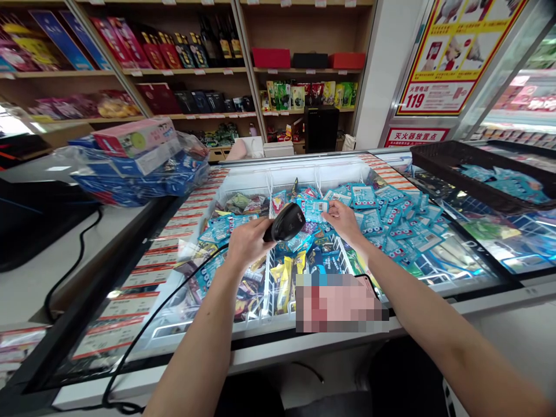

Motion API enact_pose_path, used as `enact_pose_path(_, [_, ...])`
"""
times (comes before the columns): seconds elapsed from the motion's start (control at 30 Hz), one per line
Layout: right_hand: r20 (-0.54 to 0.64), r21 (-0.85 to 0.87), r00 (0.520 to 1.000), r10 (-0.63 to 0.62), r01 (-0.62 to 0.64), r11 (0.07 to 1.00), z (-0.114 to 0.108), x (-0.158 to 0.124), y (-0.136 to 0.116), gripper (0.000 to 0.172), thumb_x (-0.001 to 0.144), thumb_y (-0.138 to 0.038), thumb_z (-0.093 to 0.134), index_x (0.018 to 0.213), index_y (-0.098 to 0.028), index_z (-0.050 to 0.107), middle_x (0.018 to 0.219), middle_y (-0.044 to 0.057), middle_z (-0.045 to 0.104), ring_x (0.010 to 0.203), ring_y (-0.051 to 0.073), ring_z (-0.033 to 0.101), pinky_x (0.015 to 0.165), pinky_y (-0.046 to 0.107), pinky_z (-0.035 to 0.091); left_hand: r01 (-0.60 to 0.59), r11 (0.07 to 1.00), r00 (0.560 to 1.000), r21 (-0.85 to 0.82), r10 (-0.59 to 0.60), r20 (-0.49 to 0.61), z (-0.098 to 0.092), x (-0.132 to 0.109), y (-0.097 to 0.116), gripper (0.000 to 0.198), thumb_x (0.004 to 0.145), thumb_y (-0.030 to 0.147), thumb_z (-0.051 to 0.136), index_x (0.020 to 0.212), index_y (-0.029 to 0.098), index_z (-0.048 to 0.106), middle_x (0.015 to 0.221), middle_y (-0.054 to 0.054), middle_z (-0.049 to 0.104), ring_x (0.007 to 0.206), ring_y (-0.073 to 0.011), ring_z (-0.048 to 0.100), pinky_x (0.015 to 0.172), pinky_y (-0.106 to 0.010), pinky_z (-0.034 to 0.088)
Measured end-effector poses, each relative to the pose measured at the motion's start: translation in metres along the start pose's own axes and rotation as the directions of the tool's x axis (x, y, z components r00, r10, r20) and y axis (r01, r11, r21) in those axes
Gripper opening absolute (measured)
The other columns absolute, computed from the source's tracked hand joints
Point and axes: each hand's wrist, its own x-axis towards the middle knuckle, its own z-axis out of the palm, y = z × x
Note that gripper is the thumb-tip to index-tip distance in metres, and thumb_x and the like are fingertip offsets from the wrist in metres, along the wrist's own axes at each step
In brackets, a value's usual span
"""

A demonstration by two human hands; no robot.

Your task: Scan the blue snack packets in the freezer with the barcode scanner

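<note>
- Wooden shelves point(313, 33) filled the back, stocked with boxes, bottles and bags.
- Before them stood a glass-topped freezer point(260, 363), with wrapped goods visible through the glass.
- At the right sat a dark basket point(438, 167) with some blue packets in it.
- At the left, blue boxes point(139, 168) lay in clear plastic, a pink box point(134, 136) on top.
- Many blue packets point(391, 226) lay heaped over the freezer's right part.
- A pixelated item point(339, 304) lay at the near edge.
- The left hand point(248, 243) was closed around a black scanner point(286, 223), its cable point(191, 273) trailing leftward.
- The right hand point(344, 220) pinched the end of one blue packet point(313, 211), held above the freezer just beside the scanner's head, barcode showing.
</note>
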Motion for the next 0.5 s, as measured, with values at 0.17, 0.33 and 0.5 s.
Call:
enact_pose_path(0.17, [0.005,-0.023,1.000,0.021,-0.021,0.999,0.0009,0.0008,0.0020,0.019,0.075,-0.037,0.056,0.085,-0.022,0.052,0.063,-0.003,0.058,0.058,0.015,0.057,0.060,0.029,0.045,-0.004,1.000,1.000,0.001,0.004,0.019,-0.0010,-0.0001,0.0017,0.031,0.075,0.031,0.051,0.103,0.022,0.059,0.087,-0.004,0.066,0.080,-0.0190,0.061,0.059,-0.026,0.039])
enact_pose_path(0.33, [-0.006,-0.050,1.000,0.009,-0.009,0.999,0.0006,0.0003,0.0026,0.021,0.075,-0.038,0.056,0.087,-0.021,0.052,0.062,-0.003,0.057,0.057,0.015,0.056,0.060,0.029,0.044,-0.011,1.000,1.000,-0.008,0.012,0.021,-0.0003,-0.0002,0.0025,0.031,0.076,0.032,0.050,0.104,0.022,0.058,0.088,-0.005,0.066,0.081,-0.0189,0.061,0.059,-0.026,0.039])
enact_pose_path(0.5, [-0.006,-0.038,1.000,0.015,-0.015,0.999,0.0012,0.0004,0.0036,0.022,0.075,-0.038,0.056,0.088,-0.021,0.052,0.064,-0.002,0.058,0.059,0.016,0.057,0.061,0.029,0.045,-0.021,1.000,1.000,-0.023,0.022,0.018,-0.0008,0.0004,0.0026,0.031,0.075,0.032,0.051,0.103,0.022,0.058,0.088,-0.003,0.066,0.079,-0.0188,0.061,0.058,-0.026,0.039])
